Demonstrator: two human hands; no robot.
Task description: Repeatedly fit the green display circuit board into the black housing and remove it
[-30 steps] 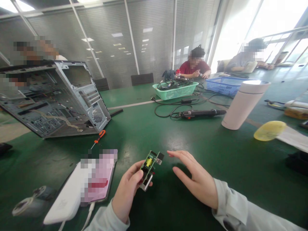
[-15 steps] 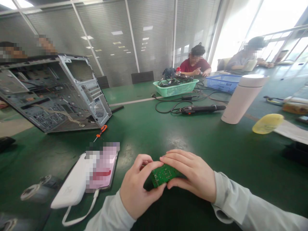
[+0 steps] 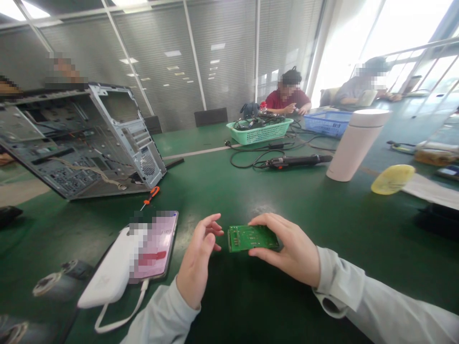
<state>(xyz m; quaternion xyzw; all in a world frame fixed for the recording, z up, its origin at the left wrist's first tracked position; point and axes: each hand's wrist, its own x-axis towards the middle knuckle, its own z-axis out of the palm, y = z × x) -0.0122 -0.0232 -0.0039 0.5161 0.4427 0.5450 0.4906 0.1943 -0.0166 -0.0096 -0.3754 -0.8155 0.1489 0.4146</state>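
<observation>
A small green circuit board (image 3: 247, 238) lies roughly level in front of me, gripped at its right end by my right hand (image 3: 289, 243). The thumb is on its near edge and the fingers on its far edge. Pale solder points dot the face turned up. Just left of the board, my left hand (image 3: 199, 260) is open with its fingers apart, touching nothing. Whether the board rests on the green table (image 3: 215, 196) or hangs slightly above it, I cannot tell. Nearest to my left hand lie a phone (image 3: 158, 258) and a white power bank (image 3: 107, 277), with a white cable.
An open computer case (image 3: 103, 143) stands at the left, an orange-handled screwdriver (image 3: 152, 195) beside it. Farther off are a black electric screwdriver (image 3: 297, 161), a green basket (image 3: 263, 132) of cables, a blue basket (image 3: 328, 123) and a pink bottle (image 3: 353, 148). Two people sit behind.
My left hand has let go of the board and moved away to the left, its fingers opening. My right hand still holds the board, which now lies more level.
</observation>
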